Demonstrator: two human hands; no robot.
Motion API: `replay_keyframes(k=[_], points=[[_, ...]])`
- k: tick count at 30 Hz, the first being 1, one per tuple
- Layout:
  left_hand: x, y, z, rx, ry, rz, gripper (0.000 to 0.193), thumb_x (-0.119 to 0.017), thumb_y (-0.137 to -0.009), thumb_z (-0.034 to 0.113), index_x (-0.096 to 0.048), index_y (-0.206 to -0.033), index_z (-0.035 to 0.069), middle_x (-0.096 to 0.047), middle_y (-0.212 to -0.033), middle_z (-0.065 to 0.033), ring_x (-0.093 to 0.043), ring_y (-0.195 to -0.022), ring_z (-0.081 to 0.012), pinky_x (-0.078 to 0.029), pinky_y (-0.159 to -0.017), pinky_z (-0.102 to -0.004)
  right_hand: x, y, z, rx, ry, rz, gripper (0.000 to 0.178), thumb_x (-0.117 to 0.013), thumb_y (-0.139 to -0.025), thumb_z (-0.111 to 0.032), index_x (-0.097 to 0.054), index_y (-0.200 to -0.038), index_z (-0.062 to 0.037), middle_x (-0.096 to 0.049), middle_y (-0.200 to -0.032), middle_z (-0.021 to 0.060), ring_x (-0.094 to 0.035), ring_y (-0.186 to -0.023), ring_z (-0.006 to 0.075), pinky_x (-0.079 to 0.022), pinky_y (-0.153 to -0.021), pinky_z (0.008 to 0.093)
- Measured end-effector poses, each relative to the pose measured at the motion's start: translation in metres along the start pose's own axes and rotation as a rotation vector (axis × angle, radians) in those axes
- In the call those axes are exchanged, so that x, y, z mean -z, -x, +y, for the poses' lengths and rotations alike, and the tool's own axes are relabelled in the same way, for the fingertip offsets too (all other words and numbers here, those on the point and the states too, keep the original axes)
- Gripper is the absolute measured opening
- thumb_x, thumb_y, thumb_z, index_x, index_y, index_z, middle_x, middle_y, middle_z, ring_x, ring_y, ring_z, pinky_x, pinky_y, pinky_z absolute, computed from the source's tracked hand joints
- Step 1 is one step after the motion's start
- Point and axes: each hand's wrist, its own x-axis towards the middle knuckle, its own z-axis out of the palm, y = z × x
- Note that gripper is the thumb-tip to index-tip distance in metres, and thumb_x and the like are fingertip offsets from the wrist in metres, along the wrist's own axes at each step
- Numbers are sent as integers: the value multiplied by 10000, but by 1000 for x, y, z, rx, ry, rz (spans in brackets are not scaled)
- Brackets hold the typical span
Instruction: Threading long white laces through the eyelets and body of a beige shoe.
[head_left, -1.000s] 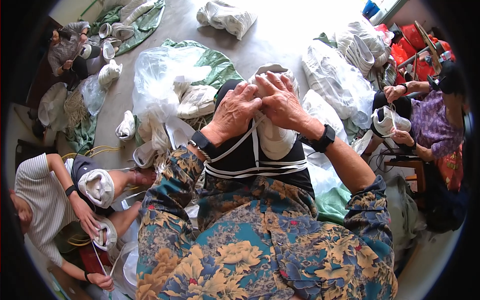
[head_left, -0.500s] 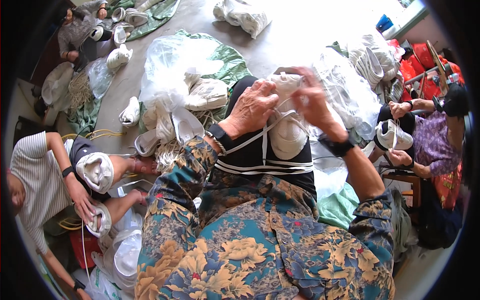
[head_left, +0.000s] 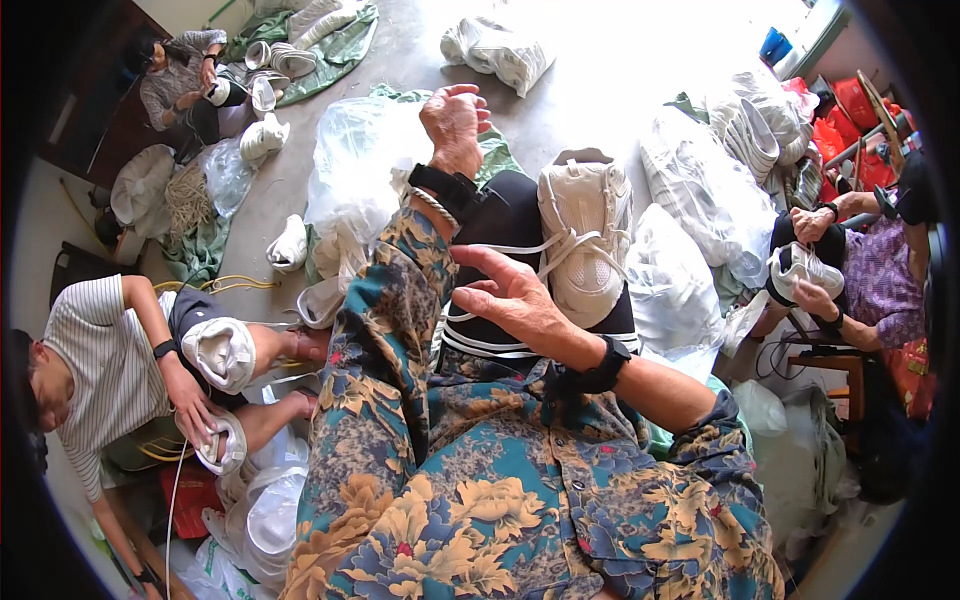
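Observation:
An off-white lace-up sneaker (head_left: 586,240) rests on my black-clad thigh, its toe toward me, laces crossed over its tongue. One flat white lace (head_left: 505,249) runs left from it toward my left forearm, where its end is hidden. My left hand (head_left: 457,125) is up beyond the knee, left of the sneaker, with fingers curled; what they hold, if anything, does not show. Below the lace, my right hand (head_left: 520,300) reaches left across my lap, open, thumb and index finger apart. More white laces (head_left: 490,346) lie across my thighs.
Clear plastic bags (head_left: 365,150) and white shoes lie at left; bagged shoes (head_left: 700,190) are heaped at right. People handle shoes at far left, near left and right. A white bundle (head_left: 497,55) lies on the floor ahead.
My left hand has left the sneaker and moved far and to the left. My right hand has come down and left, toward my left forearm. The sneaker now shows uncovered.

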Motion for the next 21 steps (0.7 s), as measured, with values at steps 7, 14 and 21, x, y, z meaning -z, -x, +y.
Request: replay_keyframes(k=[7, 14, 21], points=[[29, -22, -15, -755, -888, 232, 113, -518, -736, 60, -606, -806, 59, -612, -749, -145, -601, -690, -321, -478, -655, -398, -23, -15, -10, 1, -276, -128, 209, -624, -870, -187, -596, -967, -5, -559, -765, -37, -475, -693, 24, -416, -610, 192], [40, -8, -51, -1224, -1482, -166, 137, -526, -707, 77, -605, -817, 64, -588, -834, -123, -588, -813, -298, -486, -686, -396, -52, -47, -40, 700, 695, 54, 73, -564, -768, -50, -582, -839, -49, -548, -595, 128, -562, -509, 240, -428, -462, 340], [39, -45, -63, -966, -1173, 216, 103, -509, -707, 105, -568, -636, 60, -596, -660, -159, -604, -663, -322, -484, -610, -413, -68, -6, -60, 934, 1154, -192, 378, -588, -695, -140, -548, -1041, 8, -549, -690, 31, -543, -648, 175, -413, -587, 295]])
